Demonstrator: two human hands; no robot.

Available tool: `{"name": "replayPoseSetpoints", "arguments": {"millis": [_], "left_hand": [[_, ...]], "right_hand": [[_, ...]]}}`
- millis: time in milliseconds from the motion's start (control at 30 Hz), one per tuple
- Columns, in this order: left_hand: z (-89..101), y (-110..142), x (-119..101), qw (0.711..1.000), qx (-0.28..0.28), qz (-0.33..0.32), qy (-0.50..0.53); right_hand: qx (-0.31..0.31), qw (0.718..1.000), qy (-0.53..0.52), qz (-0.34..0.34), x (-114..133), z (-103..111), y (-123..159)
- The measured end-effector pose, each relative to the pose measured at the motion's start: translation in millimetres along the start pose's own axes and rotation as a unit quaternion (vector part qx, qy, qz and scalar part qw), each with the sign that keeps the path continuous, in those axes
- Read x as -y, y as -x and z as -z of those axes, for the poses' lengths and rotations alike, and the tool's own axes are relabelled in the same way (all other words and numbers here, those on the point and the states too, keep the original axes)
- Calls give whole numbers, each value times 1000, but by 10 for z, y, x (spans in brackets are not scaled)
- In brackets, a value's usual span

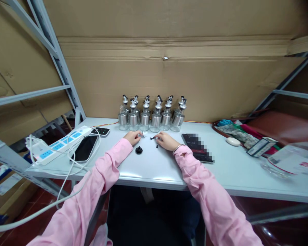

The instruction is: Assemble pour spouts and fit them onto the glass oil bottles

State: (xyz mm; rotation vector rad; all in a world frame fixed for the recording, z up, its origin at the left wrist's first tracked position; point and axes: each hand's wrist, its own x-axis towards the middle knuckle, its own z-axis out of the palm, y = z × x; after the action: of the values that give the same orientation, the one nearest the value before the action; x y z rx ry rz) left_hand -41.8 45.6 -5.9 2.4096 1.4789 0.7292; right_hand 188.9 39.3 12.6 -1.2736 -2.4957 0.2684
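Note:
Both my arms in pink sleeves reach onto the white table (149, 167). My left hand (133, 137) is closed in a pinch on a small clear part (143, 134) in front of the bottles. My right hand (166, 140) is closed on a thin black piece (152, 138) whose tip points left toward the clear part. A round black cap (139, 150) lies on the table just below my left hand. A tiny black bit (157, 146) lies beside my right hand. Several glass oil bottles (151, 116) with steel bands and pour spouts stand in rows just beyond both hands.
A white power strip (59, 143) with cables, a dark phone (85, 148) and a small black device (100, 131) lie at the left. A black booklet (195, 145) lies right of my right hand. Farther right are a white oval object (233, 141), a small box (261, 146) and plastic bags (290, 159). Cardboard backs the table.

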Motion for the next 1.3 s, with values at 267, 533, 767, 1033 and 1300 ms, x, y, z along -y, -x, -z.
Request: {"name": "replayPoseSetpoints", "arguments": {"millis": [267, 533, 767, 1033, 1300], "left_hand": [[7, 5, -13, 1000, 0, -3, 6], [-5, -5, 51, 999, -28, -3, 16], [-99, -111, 192, 946, -315, 61, 39], [-115, -195, 289, 927, -370, 42, 45], [-95, -216, 132, 924, -380, -18, -27]], "right_hand": [[-2, 1000, 6, 11, 7, -20, 16], [9, 1000, -24, 15, 12, 25, 26], [34, 998, -48, -35, -10, 100, 36], [56, 978, -203, 6, -1, 166, 42], [144, 950, -278, 4, 41, 138, 47]]}}
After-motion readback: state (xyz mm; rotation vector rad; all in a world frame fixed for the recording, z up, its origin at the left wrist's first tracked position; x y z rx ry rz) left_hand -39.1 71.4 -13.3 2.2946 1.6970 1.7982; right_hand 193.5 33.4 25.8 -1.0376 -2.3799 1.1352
